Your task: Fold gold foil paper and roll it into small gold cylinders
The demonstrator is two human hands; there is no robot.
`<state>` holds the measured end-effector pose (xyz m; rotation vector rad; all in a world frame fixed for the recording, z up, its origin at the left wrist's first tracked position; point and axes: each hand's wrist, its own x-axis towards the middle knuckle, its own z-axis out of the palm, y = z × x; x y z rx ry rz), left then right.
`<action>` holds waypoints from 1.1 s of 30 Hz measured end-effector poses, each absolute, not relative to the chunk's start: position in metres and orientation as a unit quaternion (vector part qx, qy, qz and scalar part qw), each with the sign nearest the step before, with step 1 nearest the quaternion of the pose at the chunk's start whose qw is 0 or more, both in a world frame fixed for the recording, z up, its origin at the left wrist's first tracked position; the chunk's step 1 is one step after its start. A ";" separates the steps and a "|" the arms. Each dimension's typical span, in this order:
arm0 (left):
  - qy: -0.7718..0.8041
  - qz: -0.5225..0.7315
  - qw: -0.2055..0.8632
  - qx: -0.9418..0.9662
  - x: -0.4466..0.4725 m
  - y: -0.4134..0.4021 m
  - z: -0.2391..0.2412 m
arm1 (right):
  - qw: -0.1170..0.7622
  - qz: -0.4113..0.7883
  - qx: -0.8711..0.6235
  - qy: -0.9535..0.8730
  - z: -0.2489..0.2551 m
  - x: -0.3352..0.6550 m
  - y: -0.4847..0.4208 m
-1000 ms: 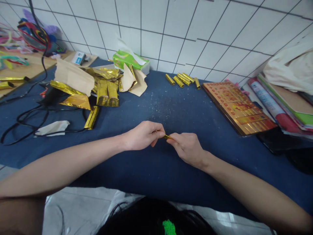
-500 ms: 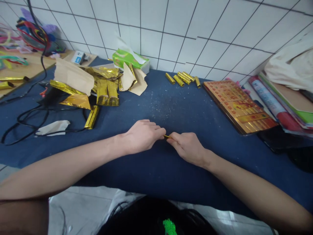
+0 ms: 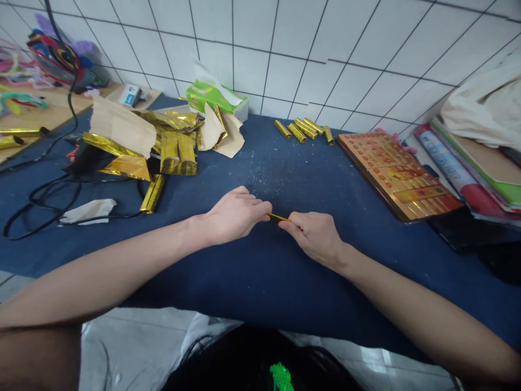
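Note:
Both my hands meet low over the dark blue cloth (image 3: 260,277) at the middle of the table. My left hand (image 3: 236,216) is closed, pinching one end of a thin gold foil strip (image 3: 279,218). My right hand (image 3: 314,237) is closed too, pinching the strip's other end. Only a short bright piece of the strip shows between the two sets of fingertips; the rest is hidden inside my fingers.
Several rolled gold tubes (image 3: 304,130) lie at the back. A heap of gold foil and brown paper (image 3: 163,142) sits back left, with a green tissue box (image 3: 214,99), black cables (image 3: 44,195) and a gold printed sheet stack (image 3: 396,174) at right beside books (image 3: 468,174).
My hands have shifted slightly away from me and drawn a little apart, so a longer bit of the gold strip shows between them.

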<state>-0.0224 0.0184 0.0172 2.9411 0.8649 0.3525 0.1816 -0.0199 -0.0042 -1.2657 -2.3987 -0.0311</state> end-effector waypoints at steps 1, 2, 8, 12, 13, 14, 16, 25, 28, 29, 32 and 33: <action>0.283 0.123 0.035 0.951 -0.022 0.019 0.016 | 0.221 0.023 -0.466 -0.857 -0.004 0.182 -0.019; 0.288 0.132 0.043 0.948 -0.022 0.019 0.014 | 0.229 0.057 -0.472 -0.849 -0.005 0.181 -0.018; 0.307 0.145 0.092 0.936 -0.018 0.019 0.010 | 0.264 0.129 -0.452 -0.842 -0.006 0.182 -0.014; 0.277 0.110 0.075 0.952 -0.015 0.014 0.013 | 0.263 0.018 -0.404 -0.876 -0.010 0.182 -0.014; 0.271 0.102 0.075 0.954 -0.014 0.012 0.014 | 0.263 -0.004 -0.388 -0.883 -0.010 0.182 -0.015; 0.269 0.096 0.084 0.955 -0.014 0.010 0.014 | 0.265 -0.017 -0.374 -0.889 -0.010 0.181 -0.015; 0.276 0.096 0.120 0.949 -0.014 0.007 0.013 | 0.275 -0.004 -0.360 -0.891 -0.009 0.181 -0.016; 0.319 0.111 0.280 0.898 -0.013 0.002 0.015 | 0.291 0.062 -0.370 -0.880 -0.002 0.179 -0.020; 0.313 0.119 0.367 0.868 -0.012 0.000 0.020 | 0.296 0.026 -0.352 -0.888 -0.002 0.180 -0.021; 0.304 0.122 0.394 0.859 -0.012 -0.001 0.022 | 0.297 0.036 -0.348 -0.888 -0.001 0.180 -0.021; 0.283 0.119 0.442 0.843 -0.012 -0.001 0.024 | 0.298 0.131 -0.343 -0.881 0.001 0.180 -0.021; 0.285 0.115 0.443 0.842 -0.012 -0.001 0.024 | 0.297 0.165 -0.347 -0.874 0.001 0.179 -0.022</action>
